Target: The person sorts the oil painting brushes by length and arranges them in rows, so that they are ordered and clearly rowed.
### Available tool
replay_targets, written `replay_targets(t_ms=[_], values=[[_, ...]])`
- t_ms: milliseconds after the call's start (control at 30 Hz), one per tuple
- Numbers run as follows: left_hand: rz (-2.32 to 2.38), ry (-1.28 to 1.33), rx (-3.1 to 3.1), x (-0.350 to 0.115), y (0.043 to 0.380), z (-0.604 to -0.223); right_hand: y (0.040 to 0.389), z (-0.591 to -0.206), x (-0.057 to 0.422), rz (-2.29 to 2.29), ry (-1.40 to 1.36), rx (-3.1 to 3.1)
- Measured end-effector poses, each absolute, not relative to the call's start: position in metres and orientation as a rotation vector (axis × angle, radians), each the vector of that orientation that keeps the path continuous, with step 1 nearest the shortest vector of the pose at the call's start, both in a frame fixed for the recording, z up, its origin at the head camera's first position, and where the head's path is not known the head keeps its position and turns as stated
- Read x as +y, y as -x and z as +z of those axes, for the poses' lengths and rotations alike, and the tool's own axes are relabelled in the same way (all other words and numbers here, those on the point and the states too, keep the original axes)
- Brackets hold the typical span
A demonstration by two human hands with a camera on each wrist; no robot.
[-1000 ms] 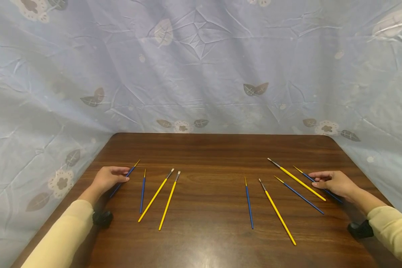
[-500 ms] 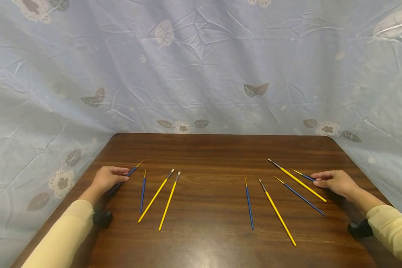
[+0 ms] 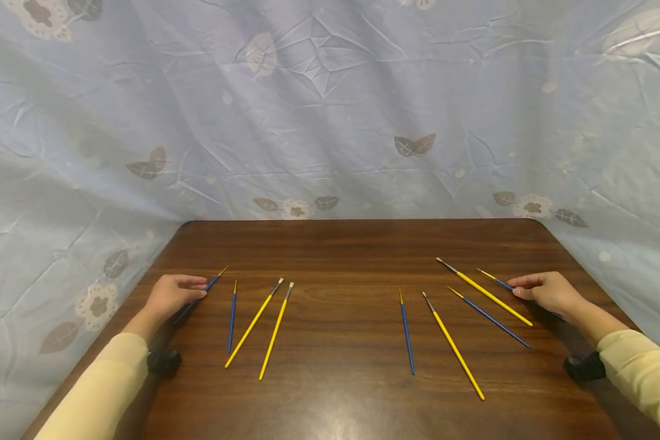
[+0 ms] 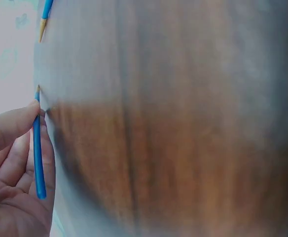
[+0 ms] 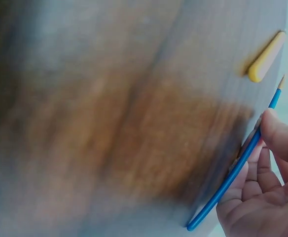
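At the table's left side my left hand [image 3: 173, 296] pinches a blue paintbrush [image 3: 212, 283] between thumb and fingers, its yellow tip pointing away to the upper right. In the left wrist view the blue handle [image 4: 38, 158] runs down across the palm side. On the right my right hand [image 3: 552, 294] pinches another blue paintbrush [image 3: 502, 283], tip toward the upper left. The right wrist view shows its long handle [image 5: 228, 180] passing under the thumb, the lower end free. The hand hides part of each handle in the head view.
Beside the left hand lie a blue paintbrush [image 3: 232, 321] and two yellow flat brushes [image 3: 255, 321] [image 3: 275, 336]. Near the right hand are two yellow brushes [image 3: 456, 354] [image 3: 492, 296] and two blue ones [image 3: 407, 336] [image 3: 489, 318]. Patterned cloth [image 3: 330, 153] hangs around the wooden table [image 3: 341, 256].
The right hand's brush has shifted within the grip area; its rear end, seen on the table earlier, is now mostly behind the hand. Both hands stay nearly in place. The head view has shifted slightly.
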State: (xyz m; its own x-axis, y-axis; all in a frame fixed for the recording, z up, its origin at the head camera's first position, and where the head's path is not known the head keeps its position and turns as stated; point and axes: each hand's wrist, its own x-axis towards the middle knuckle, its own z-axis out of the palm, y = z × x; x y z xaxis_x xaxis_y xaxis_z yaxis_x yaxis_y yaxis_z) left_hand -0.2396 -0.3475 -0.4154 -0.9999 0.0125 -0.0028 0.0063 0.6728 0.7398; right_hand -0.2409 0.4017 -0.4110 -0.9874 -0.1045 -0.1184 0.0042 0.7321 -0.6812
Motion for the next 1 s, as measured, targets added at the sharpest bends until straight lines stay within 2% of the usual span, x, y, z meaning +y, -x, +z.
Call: replay_targets(t_ms=[467, 1000], values=[[1.381, -0.050, 2.749, -0.341, 0.244, -0.404, 0.249, -0.390, 0.403, -1.077, 0.050, 2.725], [1.700, -0.033, 2.530, -0.313, 0.248, -0.388, 0.255, -0.375, 0.371, -1.253, 0.093, 2.660]])
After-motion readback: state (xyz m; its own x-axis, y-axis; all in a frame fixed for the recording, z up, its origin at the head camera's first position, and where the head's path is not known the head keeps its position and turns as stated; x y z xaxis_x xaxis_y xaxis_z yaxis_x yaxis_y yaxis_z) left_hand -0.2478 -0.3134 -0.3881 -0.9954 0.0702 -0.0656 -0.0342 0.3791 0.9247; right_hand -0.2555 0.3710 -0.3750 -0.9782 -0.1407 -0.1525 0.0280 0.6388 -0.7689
